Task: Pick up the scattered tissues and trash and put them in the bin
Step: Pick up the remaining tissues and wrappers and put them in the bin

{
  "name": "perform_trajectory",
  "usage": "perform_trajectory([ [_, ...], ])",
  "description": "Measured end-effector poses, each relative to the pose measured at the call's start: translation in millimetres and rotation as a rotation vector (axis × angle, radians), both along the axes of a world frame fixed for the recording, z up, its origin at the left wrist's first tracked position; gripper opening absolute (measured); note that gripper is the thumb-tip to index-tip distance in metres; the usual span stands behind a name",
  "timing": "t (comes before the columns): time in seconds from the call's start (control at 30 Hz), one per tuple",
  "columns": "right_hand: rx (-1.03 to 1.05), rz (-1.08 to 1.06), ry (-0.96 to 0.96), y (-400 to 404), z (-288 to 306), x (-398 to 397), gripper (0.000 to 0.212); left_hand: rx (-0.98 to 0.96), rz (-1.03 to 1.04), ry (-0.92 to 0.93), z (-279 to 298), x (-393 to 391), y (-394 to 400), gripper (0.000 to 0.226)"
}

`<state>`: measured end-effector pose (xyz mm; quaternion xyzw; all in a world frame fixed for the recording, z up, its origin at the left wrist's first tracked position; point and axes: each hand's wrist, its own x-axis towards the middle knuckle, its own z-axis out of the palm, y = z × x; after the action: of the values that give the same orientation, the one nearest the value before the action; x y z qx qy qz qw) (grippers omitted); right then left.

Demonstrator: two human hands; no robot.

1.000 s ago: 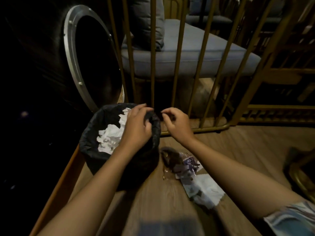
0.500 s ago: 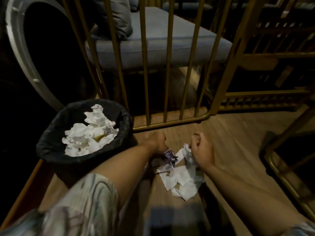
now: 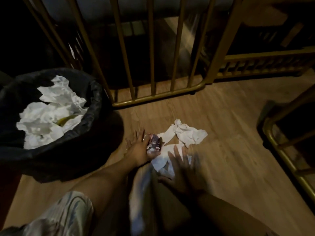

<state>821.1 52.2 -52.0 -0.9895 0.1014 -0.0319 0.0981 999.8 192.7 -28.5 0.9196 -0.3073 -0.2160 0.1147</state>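
Now the right hand (image 3: 183, 169), blurred, is spread flat w/ fingers apart on the crumpled white tissue (image 3: 187, 135) on the wood-look floor (image 3: 230, 133); 0.5 s ago it was curled. Left hand (image 3: 139, 148) cups a purple-silver foil wrapper (image 3: 155, 142), fingers apart; print unreadable. Black-lined round bin (image 3: 95, 92), tissue-filled, sits far left, nearer than before.

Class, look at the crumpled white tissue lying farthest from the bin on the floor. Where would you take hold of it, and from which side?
Pinch the raised, bunched ridge of the crumpled white tissue from straight above. Its flat edges lie against the wooden floor and give little to catch, while the puckered middle stands up. The right hand, open and nearest, looks best placed.
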Motion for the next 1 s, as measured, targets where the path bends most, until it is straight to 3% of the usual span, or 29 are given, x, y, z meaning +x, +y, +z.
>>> perform_trajectory([
  [0.1,0.083,-0.072,0.001,3.6,-12.0,-7.6,0.088,-0.097,0.023,-0.029,-14.6,-3.1,9.9,0.091],
  [0.27,0.171,-0.055,-0.034,1.6,-20.6,-15.7,0.076,-0.357,0.117,-0.135,-20.1,-12.9,24.0,0.051],
  [0.3,0.229,-0.197,-0.048,3.7,-24.9,-5.7,0.069,-0.398,0.114,-0.131,-17.0,-14.0,25.3,0.049],
  [0.33,0.449,-0.373,0.034,1.7,-12.3,-7.2,0.060,-0.448,0.128,-0.114,-12.0,-14.6,25.3,0.048],
  [0.37,0.574,-0.480,-0.054,-5.9,-16.4,-11.8,0.049,-0.505,0.165,-0.085,-5.0,-15.1,24.2,0.045],
  [0.4,0.547,-0.399,0.031,-6.6,-22.2,-18.5,0.044,-0.560,0.223,-0.049,1.1,-15.3,21.6,0.040],
  [0.43,0.686,-0.283,0.001,-4.6,-23.4,-21.5,0.040,-0.608,0.300,-0.017,7.2,-15.3,18.0,0.033],
  [0.47,0.642,-0.376,0.101,2.0,-9.6,-16.2,0.036,-0.645,0.389,0.014,14.2,-16.1,14.2,0.030],
  [0.5,0.436,-0.275,0.159,5.2,-7.6,-9.8,0.034,-0.669,0.480,0.046,18.6,-16.2,10.7,0.032],
  [0.53,0.375,-0.167,0.080,-1.2,-7.9,-15.3,0.035,-0.696,0.547,0.064,24.1,-17.0,7.3,0.039],
  [0.63,0.432,-0.177,-0.096,-5.8,10.4,-1.8,0.043,-0.774,0.629,0.116,35.5,-18.2,2.8,0.045],
  [0.77,0.480,-0.246,-0.181,-14.5,35.5,8.6,0.038,-0.803,0.683,0.240,49.0,-19.3,3.9,0.007],
  [0.87,0.487,-0.345,-0.039,-27.0,37.1,17.2,0.048,-0.861,0.801,0.402,56.7,-15.9,7.5,0.013],
  [1.0,0.442,-0.513,-0.244,-28.0,26.6,25.6,0.042,-0.936,0.766,0.507,75.1,-15.4,12.4,0.022],
])
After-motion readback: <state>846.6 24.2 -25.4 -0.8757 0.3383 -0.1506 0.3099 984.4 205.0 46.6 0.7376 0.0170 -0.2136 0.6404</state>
